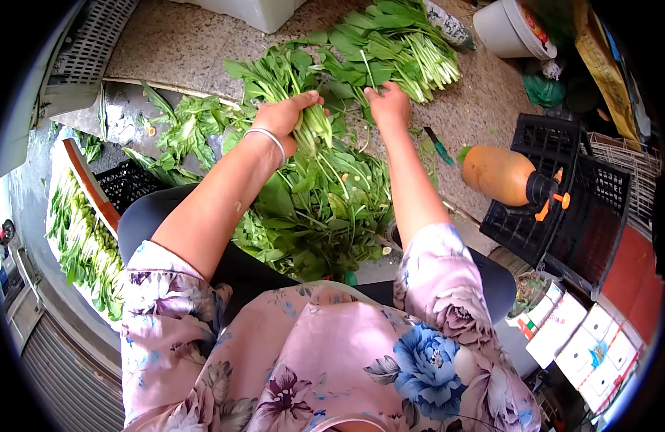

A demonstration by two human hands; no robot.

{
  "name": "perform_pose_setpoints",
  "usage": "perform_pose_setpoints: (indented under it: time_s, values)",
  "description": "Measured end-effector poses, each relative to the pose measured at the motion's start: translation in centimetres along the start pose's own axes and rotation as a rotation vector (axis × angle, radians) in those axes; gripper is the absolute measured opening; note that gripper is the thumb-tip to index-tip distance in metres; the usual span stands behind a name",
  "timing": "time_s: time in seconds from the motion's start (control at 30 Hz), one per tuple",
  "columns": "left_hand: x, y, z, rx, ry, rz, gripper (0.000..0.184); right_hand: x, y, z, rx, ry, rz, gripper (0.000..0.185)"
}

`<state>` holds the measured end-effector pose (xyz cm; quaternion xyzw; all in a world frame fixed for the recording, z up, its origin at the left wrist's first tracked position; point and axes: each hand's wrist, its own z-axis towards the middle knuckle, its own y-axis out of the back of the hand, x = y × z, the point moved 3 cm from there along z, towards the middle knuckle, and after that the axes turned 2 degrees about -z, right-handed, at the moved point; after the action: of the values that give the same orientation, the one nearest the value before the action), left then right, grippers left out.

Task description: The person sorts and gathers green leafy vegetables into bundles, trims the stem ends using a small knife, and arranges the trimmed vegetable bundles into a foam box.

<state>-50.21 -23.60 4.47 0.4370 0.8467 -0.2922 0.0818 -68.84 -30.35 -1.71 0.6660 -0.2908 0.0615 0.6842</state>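
My left hand [282, 122], with a pale bangle at the wrist, is wrapped round a bunch of leafy greens [314, 128], its stems toward me. To the right, my right hand [389, 104] has its fingers pinched on a thin green stem [367, 68]. Just beyond it lies a larger heap of greens [433, 65] with pale stems pointing right. Below both hands is a big pile of loose leaves [318, 209]. A knife [439, 146] with a green handle rests on the stone surface right of my right hand.
An orange spray bottle [494, 175] lies by black crates [541, 144] at the right. A white bucket [512, 29] stands at the back right. More greens fill a container [80, 252] at the left. Loose leaves [192, 129] lie left of my hands.
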Motion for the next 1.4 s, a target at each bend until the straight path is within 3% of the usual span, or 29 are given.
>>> perform_pose_setpoints:
  time_s: [0.03, 0.07, 0.13, 0.3, 0.37, 0.4, 0.43, 0.5, 0.53, 0.7, 0.77, 0.8, 0.83, 0.9, 1.0, 1.07, 1.23, 1.3, 1.4]
  values:
    - [-0.3, 0.0, -0.1, -0.004, -0.002, -0.004, 0.018, -0.4, -0.9, 0.4, -0.156, 0.027, -0.238, 0.025]
    - [-0.6, -0.1, -0.3, 0.01, -0.021, -0.01, 0.019, -1.3, -1.8, 0.9, -0.151, 0.032, -0.238, 0.025]
    - [-0.8, -0.1, -0.1, 0.012, -0.066, -0.041, 0.018, -3.3, -3.4, 2.1, 0.113, 0.135, -0.141, 0.019]
    - [-1.9, -0.1, -0.7, -0.008, -0.086, -0.067, 0.017, -2.4, -2.0, -1.6, 0.359, 0.132, 0.248, 0.015]
    - [-2.1, 0.0, -0.5, -0.02, -0.108, -0.054, 0.017, -0.5, -0.6, -4.0, 0.874, 0.006, 0.201, 0.018]
    - [-2.0, -0.2, -0.8, -0.037, -0.108, -0.042, 0.018, -1.7, -1.1, -3.2, 0.581, 0.037, 0.139, 0.023]
    - [-1.9, -0.3, -0.9, -0.034, -0.107, -0.034, 0.018, -2.3, -1.9, -3.0, 0.576, 0.032, 0.144, 0.023]
    - [-1.7, -0.2, -1.0, -0.066, -0.1, -0.04, 0.018, -2.9, -1.8, -2.0, 0.137, 0.058, -0.269, 0.025]
    - [-1.6, 0.2, -0.6, -0.06, -0.094, -0.04, 0.018, -3.3, -2.3, -1.5, 0.304, -0.025, -0.241, 0.025]
    - [-1.5, 1.0, -0.3, -0.112, -0.118, -0.108, 0.016, -1.1, 0.3, -1.1, 0.259, 0.03, -0.13, 0.022]
    - [-1.3, 1.0, -0.1, -0.111, -0.116, -0.066, 0.015, -0.2, 1.5, -2.4, 0.359, -0.235, 0.494, 0.019]
    - [-1.1, 1.2, 0.1, -0.104, -0.081, -0.036, 0.015, 0.5, 1.6, -3.1, 0.24, -0.097, 0.566, 0.018]
    - [-1.0, 1.0, -0.1, -0.1, -0.08, -0.028, 0.015, 0.9, 1.5, -3.6, 0.086, 0.073, 0.418, 0.018]
    - [-0.6, 0.9, -0.4, -0.105, -0.041, -0.036, 0.017, 1.2, 1.4, -4.4, 0.046, 0.107, 0.429, 0.018]
    - [-0.7, 1.0, -0.6, -0.05, 0.014, -0.033, 0.017, 3.0, 2.5, -6.9, 0.128, 0.039, 0.57, 0.017]
    - [0.0, 0.8, -0.4, 0.017, 0.111, -0.046, 0.017, 6.1, 5.1, -9.4, 0.155, 0.186, 0.52, 0.015]
    - [-0.3, 1.0, -0.9, 0.03, 0.066, -0.017, 0.018, 7.6, 5.2, -10.4, 0.229, 0.428, 0.68, 0.014]
    - [-0.8, 2.2, -0.4, -0.063, -0.009, -0.05, 0.01, 7.0, 3.9, -8.1, 0.597, -0.012, 1.031, 0.02]
    - [-1.4, 1.8, -1.1, -0.047, -0.036, -0.071, 0.014, 6.2, -2.7, -2.3, 0.328, 0.186, 0.433, 0.023]
